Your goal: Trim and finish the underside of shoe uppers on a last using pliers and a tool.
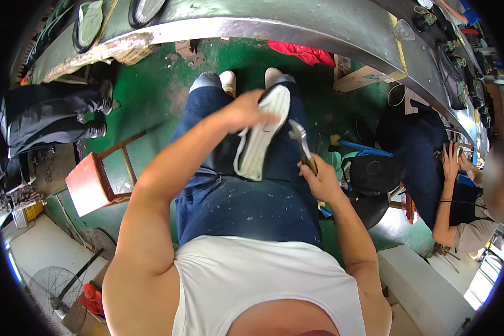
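A pale shoe (pixel 260 144) with a black edge round its toe rests bottom up across my thighs, toe pointing away from me. Over its front half is my left hand (pixel 246 113), its fingers on or just above the white underside; motion smears them, so their grip is unclear. Pincers (pixel 302 141) with a curved metal head and a brownish handle are in my right hand (pixel 321 178). My fingers wrap the handle, and the metal head points up beside the shoe, apart from it.
A long metal workbench (pixel 235 28) curves in front of me, carrying several shoes (pixel 88 25). A reddish stool (pixel 89 183) and a fan (pixel 53 291) stand at left. Another person (pixel 470 196) sits at right beside a black bag (pixel 372 173). Red cloth (pixel 305 53) lies under the bench.
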### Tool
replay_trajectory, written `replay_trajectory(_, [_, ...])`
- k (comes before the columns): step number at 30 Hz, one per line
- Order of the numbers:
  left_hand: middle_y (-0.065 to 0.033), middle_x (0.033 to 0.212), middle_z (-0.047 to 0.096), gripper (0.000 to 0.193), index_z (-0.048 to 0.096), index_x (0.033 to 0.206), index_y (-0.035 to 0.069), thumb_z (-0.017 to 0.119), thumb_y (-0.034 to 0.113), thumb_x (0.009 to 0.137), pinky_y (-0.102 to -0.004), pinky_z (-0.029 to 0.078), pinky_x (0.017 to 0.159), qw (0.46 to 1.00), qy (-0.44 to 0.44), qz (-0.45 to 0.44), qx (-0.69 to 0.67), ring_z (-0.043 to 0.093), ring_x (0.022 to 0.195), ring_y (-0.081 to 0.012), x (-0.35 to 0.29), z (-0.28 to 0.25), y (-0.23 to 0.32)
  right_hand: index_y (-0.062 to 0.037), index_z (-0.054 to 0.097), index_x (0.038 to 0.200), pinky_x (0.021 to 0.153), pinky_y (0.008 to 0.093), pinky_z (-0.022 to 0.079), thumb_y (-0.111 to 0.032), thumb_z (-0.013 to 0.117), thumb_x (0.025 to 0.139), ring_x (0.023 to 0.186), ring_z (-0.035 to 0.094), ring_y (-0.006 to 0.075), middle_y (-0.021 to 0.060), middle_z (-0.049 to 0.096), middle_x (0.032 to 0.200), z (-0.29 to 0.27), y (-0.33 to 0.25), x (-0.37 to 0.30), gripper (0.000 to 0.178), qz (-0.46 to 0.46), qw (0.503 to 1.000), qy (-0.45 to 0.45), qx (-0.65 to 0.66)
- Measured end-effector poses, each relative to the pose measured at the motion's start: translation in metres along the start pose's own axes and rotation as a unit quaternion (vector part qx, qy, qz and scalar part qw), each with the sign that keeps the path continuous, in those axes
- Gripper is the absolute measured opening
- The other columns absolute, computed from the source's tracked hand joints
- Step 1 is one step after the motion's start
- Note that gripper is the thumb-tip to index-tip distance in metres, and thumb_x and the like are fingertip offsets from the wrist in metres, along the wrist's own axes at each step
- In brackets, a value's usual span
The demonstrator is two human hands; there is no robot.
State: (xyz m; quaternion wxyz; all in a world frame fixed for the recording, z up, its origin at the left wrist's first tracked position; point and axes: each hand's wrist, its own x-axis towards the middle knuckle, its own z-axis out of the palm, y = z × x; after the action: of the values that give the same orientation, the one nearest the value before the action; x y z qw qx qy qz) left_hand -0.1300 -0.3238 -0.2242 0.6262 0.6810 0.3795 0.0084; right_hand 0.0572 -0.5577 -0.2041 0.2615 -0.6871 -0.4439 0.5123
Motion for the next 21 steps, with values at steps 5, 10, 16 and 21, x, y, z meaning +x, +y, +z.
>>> replay_trajectory(5, [-0.0231,0.099,0.071,0.052,0.059,0.134,0.002,0.071,0.025,0.089,-0.0398,0.054,0.086,0.961,0.207,0.080,0.164,0.070,0.092,-0.0361,-0.062,0.037,-0.034,0.0065,0.052,0.130,0.091,0.0414,0.050,-0.015,0.061,0.093,0.103,0.064,0.0410,0.0240,0.066,0.109,-0.011,-0.025,0.011,0.043,-0.080,0.990,-0.042,-0.111])
replay_trajectory(10, [-0.0213,0.083,0.068,0.020,0.069,0.100,0.001,0.057,0.017,0.096,-0.0476,0.054,0.073,0.938,0.241,0.150,0.200,0.067,0.080,-0.0405,-0.060,0.044,-0.023,0.0068,0.050,0.135,0.091,0.0447,0.049,-0.016,0.063,0.092,0.103,0.064,0.0418,0.0278,0.065,0.109,-0.018,-0.023,0.040,0.051,-0.236,0.939,0.005,-0.252])
replay_trajectory(16, [-0.0216,0.081,0.066,0.029,0.066,0.091,0.002,0.055,0.027,0.100,-0.0470,0.052,0.069,0.934,0.230,0.155,0.227,0.066,0.077,-0.0397,-0.067,0.049,-0.018,0.0075,0.060,0.102,0.086,0.0504,0.051,-0.024,0.059,0.096,0.097,0.065,0.0445,0.0277,0.067,0.099,-0.048,-0.126,0.063,0.033,0.011,0.883,-0.250,-0.398])
replay_trajectory(21, [-0.0111,0.134,0.060,0.049,0.054,0.139,0.005,0.038,0.040,0.108,-0.0358,0.043,0.106,0.856,0.083,-0.092,-0.502,0.055,0.123,-0.0218,-0.031,0.052,-0.065,0.0037,0.061,0.097,0.081,0.0520,0.049,-0.027,0.059,0.096,0.090,0.064,0.0458,0.0265,0.067,0.090,-0.018,-0.074,0.075,0.031,-0.049,0.938,-0.164,-0.303])
